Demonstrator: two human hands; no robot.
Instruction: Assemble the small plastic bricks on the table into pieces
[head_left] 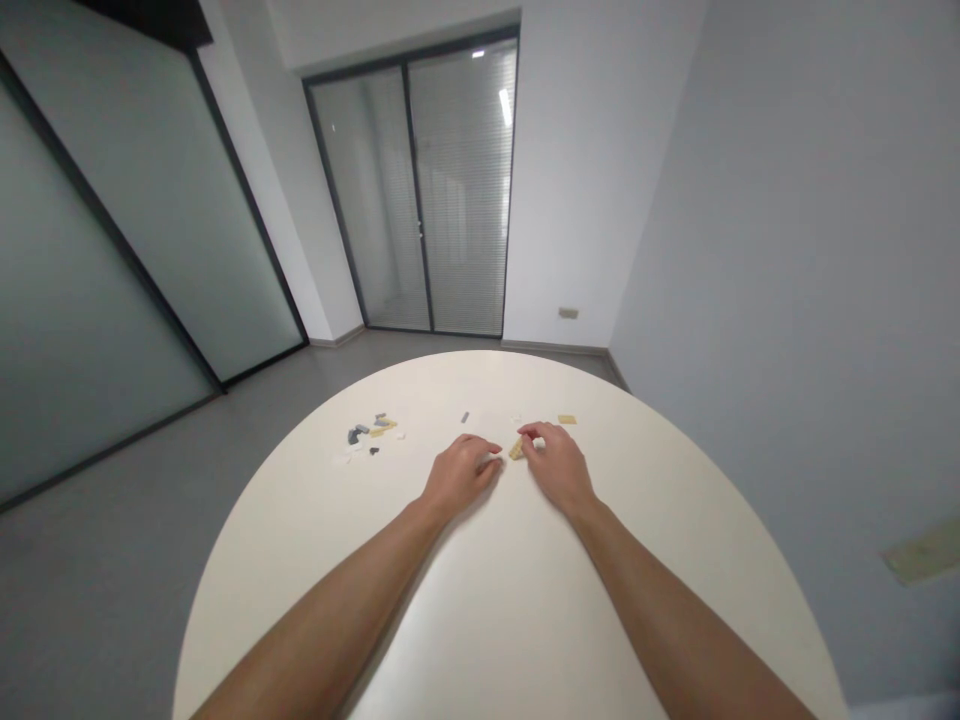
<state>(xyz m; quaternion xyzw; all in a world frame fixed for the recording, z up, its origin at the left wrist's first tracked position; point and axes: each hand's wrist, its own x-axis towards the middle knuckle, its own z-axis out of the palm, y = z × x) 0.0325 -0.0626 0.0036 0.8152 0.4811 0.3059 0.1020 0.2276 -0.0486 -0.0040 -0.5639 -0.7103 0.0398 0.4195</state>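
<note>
Near the far half of the round white table (517,600), my right hand (556,462) has its thumb and fingers closed on a small tan toy-brick piece (515,451). The piece looks studded and tilted; part of it is hidden by the fingertips. Just left of it, my left hand (461,472) rests on the table with thumb and index finger apart and nothing visible between them. Beyond my hands lie a small grey piece (465,417) and a flat tan plate piece (567,419). Faint white bits (516,418) are there too, too small to name.
On the table's left side several grey, tan and white pieces (377,424) lie in a loose pile, with a small black piece (374,451) beside it. A plain wall (787,300) stands on the right. Glass doors (420,200) are behind the table.
</note>
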